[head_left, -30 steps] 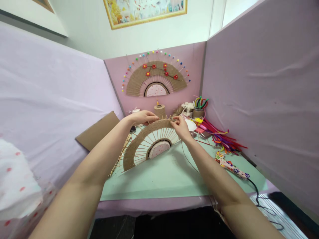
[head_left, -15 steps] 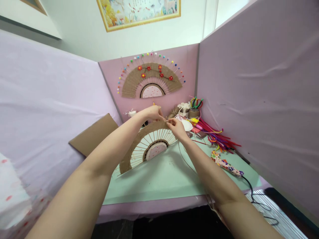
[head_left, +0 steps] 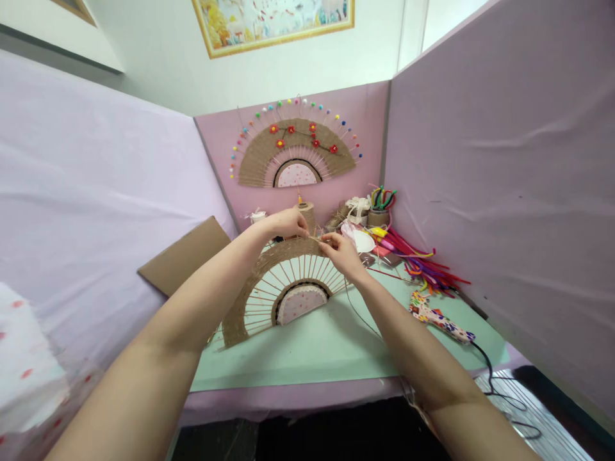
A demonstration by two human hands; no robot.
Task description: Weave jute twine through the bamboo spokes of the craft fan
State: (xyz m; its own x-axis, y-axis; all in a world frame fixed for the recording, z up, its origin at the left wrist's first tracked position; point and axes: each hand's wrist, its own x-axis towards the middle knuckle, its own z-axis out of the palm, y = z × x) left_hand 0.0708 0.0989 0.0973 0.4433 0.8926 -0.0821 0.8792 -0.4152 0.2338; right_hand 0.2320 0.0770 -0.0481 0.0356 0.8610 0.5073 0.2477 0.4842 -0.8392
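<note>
A half-round fan frame (head_left: 235,320) of thin sticks, woven with brown twine along its outer band, leans on the table in front of me. At its base sits a half-disc (head_left: 302,305) of pale dotted cloth with a dark edge. My left hand (head_left: 290,223) is closed at the top rim, fingertips pinched on a light strand of twine. Close beside it, my right hand (head_left: 342,253) pinches the same strand against the band. A loose length of twine (head_left: 355,311) trails from under my right hand toward the table's front edge. The fingertips partly hide the weave there.
A finished fan (head_left: 298,137) with red flowers hangs on the pink back panel. Behind my hands stands a twine spool (head_left: 306,215). To the right lie pipe cleaners (head_left: 435,272) and a corded glue gun (head_left: 442,320). Brown cardboard (head_left: 185,256) leans at left.
The fan has tilted and shifted slightly left and down. My left hand has drawn back a little to the left, uncovering the spool; my right hand keeps its pinch.
</note>
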